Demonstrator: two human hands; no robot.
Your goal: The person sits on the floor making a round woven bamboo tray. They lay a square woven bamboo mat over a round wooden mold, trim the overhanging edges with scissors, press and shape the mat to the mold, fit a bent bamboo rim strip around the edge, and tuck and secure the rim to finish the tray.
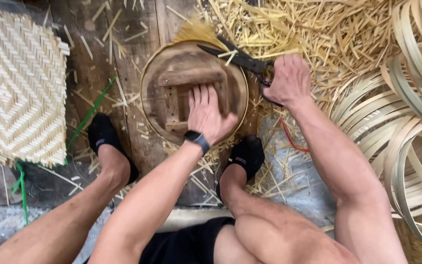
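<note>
A round wooden form (172, 63) with a thin bamboo rim lies on the floor between my feet. My left hand (208, 113) presses flat on its near side, fingers together, a black band on the wrist. My right hand (289, 80) grips the handles of large black shears (238, 57), whose blades reach across the form's far right edge toward a tuft of yellow bamboo strips (197, 33).
A square woven bamboo mat (15, 88) lies at the left. Coiled bamboo hoops (406, 122) pile up at the right. Loose bamboo scraps (318, 29) cover the floor behind. A green strap (89, 115) runs by my left foot; a red cord (291, 139) lies by the right.
</note>
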